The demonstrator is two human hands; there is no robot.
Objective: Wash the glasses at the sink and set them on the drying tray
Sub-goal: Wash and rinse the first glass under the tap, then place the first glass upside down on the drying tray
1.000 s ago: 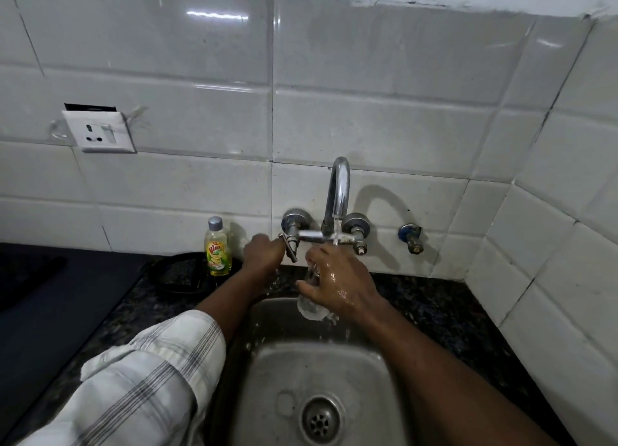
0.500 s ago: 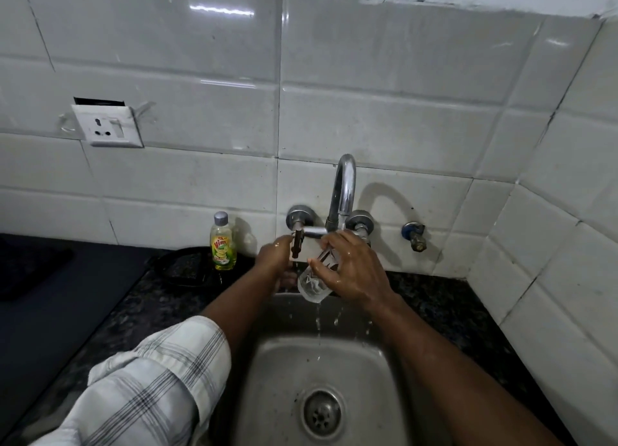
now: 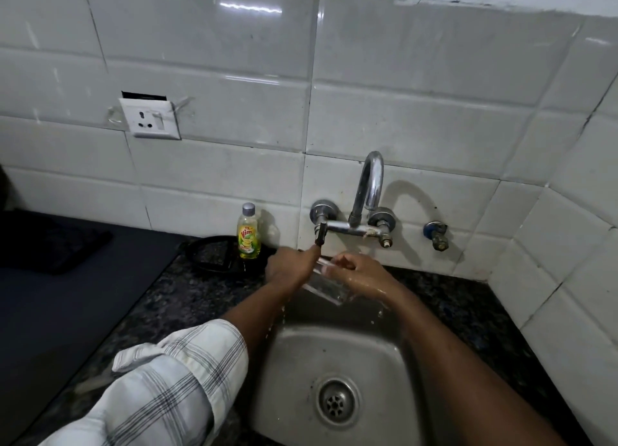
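Right hand grips the tilted glass over the sink while left hand pinches its rim; firm wet-glass hold and full draining seem wise.

Both hands crowd the space under the tap: the left hand and right hand meet around a tilted glass at the sink's 12 o'clock edge, just below the tap's dark left handle. The basin below them lies open down to the drain. At 10 o'clock a soap bottle stands against the wall beside a black dish. The table at 9 o'clock is bare apart from the sleeve crossing it; at 3 o'clock the tiled side wall closes in
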